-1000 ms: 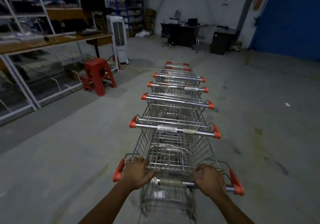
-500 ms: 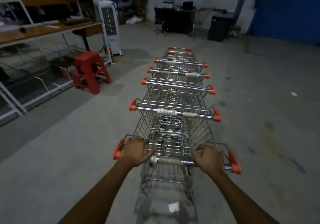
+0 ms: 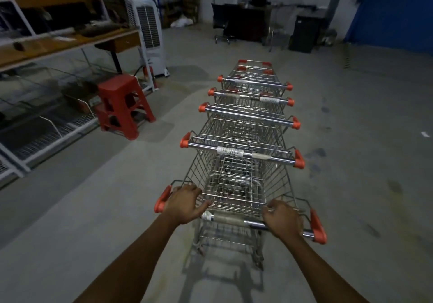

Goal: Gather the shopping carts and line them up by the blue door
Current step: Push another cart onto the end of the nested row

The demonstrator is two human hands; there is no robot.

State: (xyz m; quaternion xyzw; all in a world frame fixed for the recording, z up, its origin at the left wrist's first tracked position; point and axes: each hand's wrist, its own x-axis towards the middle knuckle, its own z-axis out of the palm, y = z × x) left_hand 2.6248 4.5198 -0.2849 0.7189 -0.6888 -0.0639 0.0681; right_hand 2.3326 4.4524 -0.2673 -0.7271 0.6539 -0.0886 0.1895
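We grip the handle (image 3: 232,219) of the nearest cart (image 3: 234,185) with both hands: the left hand (image 3: 185,205) beside one orange end cap, the right hand (image 3: 282,219) near the other. Ahead, the nested carts (image 3: 248,117) run away from us, perhaps six; the far ones blur. The blue door (image 3: 393,12) stands far right, a red stool (image 3: 121,105) on the left.

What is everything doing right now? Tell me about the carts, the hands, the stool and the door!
Shopping carts, nested in one row on the floor.
Nearest handle, gripped by both hands.
Left hand, holds the left end.
Right hand, holds the right end.
Red stool, upright beside the shelves.
Blue door, partly in view, looks closed.
White cooler, standing upright.
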